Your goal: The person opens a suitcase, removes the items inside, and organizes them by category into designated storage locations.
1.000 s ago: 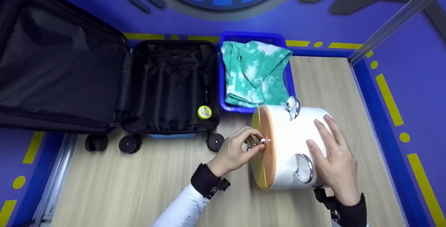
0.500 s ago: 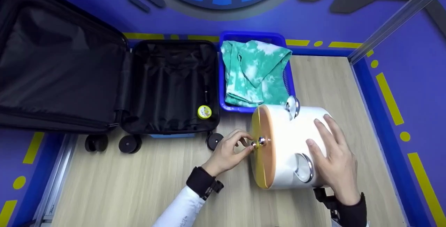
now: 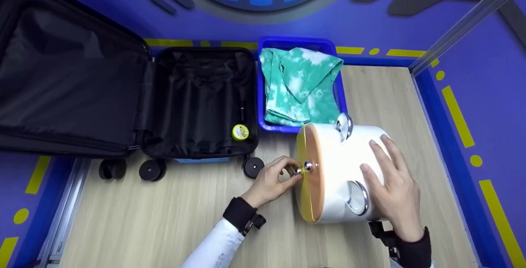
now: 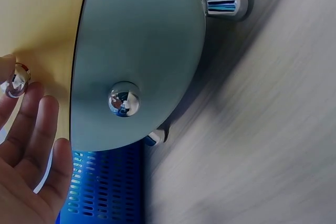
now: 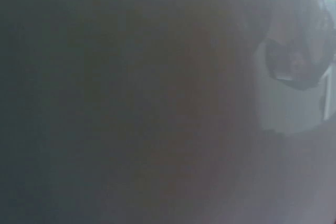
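A glossy white box point(image 3: 339, 165) with two silver ring-shaped fittings lies on the wooden surface. Its left face has a yellow panel point(image 3: 304, 202) and an orange panel point(image 3: 318, 194), each with a small silver ball knob. The thumb and fingers of my left hand point(image 3: 271, 179) pinch the yellow panel's knob point(image 4: 20, 80). The other knob point(image 4: 124, 99) stands untouched beside it. Spread over the box's top, the fingers of my right hand point(image 3: 396, 190) rest on the white surface. The right wrist view is mostly a dark blur, close up.
An open black suitcase point(image 3: 201, 107) stands at the left with a round yellow tin point(image 3: 240, 132) inside. Behind the box is a blue basket point(image 3: 283, 129) holding a folded green-and-white cloth point(image 3: 300, 83). Blue walls point(image 3: 472, 79) border the wooden surface point(image 3: 164, 218).
My left hand has moved from the orange panel's knob leftward to the yellow panel's knob and now pinches it. The right hand and the box have stayed in place.
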A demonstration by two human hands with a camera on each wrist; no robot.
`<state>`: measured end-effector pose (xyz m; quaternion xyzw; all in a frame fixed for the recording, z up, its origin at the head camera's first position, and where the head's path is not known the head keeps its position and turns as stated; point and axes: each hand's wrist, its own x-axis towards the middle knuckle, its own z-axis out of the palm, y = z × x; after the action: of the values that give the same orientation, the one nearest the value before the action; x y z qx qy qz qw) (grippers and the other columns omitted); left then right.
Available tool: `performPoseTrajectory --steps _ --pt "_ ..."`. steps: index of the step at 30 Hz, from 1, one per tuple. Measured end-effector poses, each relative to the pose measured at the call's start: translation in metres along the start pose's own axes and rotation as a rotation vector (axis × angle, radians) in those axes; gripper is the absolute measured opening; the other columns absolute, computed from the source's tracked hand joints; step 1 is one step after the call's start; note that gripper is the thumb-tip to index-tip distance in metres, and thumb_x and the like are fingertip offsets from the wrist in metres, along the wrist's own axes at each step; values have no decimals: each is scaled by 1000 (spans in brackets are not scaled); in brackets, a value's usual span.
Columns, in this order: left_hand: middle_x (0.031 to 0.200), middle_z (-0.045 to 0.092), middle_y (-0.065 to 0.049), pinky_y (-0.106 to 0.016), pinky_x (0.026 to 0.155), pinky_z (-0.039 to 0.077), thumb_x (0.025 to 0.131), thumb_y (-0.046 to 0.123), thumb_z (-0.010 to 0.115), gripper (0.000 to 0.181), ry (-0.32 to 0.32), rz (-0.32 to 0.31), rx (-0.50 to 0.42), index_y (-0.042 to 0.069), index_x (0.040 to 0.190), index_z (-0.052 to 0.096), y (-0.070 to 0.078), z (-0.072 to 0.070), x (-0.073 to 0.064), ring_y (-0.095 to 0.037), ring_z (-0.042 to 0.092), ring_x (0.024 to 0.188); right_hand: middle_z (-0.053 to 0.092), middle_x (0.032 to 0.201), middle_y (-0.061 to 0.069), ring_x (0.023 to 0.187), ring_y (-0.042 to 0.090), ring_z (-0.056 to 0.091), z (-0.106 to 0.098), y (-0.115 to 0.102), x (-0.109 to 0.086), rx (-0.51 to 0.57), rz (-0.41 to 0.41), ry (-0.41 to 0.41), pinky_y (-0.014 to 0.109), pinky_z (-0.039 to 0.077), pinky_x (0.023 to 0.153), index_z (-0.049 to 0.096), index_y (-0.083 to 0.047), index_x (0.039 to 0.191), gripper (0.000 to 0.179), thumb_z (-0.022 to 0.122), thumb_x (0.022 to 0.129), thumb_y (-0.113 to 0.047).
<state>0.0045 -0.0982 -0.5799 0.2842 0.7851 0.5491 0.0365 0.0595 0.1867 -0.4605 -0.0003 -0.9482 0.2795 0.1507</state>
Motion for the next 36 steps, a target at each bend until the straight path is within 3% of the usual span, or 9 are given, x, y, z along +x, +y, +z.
performPoseTrajectory --steps 8,14,22,30,36 --pt "100 68 3 -37 78 54 99 24 72 18 19 12 33 12 112 67 1 -1 -2 -10 66 91 44 163 3 126 42 61 0 0 1 1 -20 3 36 43 54 58 -21 150 59 72 94 -22" --pt "99 69 4 -39 75 54 100 27 71 19 38 19 25 12 112 67 -1 -7 -7 -8 67 89 44 163 2 125 42 62 0 1 0 12 -29 13 40 45 55 58 -23 150 59 73 93 -20" --pt "99 68 5 -33 73 53 97 21 74 18 107 18 -1 13 112 67 -7 -25 -24 -10 66 87 43 163 2 129 42 59 -1 0 0 6 -21 7 44 47 59 57 -23 151 59 72 94 -21" --pt "95 66 -2 -41 65 57 91 7 77 22 218 -9 -91 12 111 69 -12 -43 -43 -24 66 77 43 163 1 126 42 61 -1 -1 0 4 -14 4 40 45 57 57 -22 151 59 72 94 -22" --pt "97 65 2 -41 68 58 91 7 76 24 223 -37 -85 14 113 68 -12 -46 -49 -20 65 80 44 163 2 128 42 60 0 -1 0 5 -27 13 45 47 59 58 -22 150 59 72 94 -21"
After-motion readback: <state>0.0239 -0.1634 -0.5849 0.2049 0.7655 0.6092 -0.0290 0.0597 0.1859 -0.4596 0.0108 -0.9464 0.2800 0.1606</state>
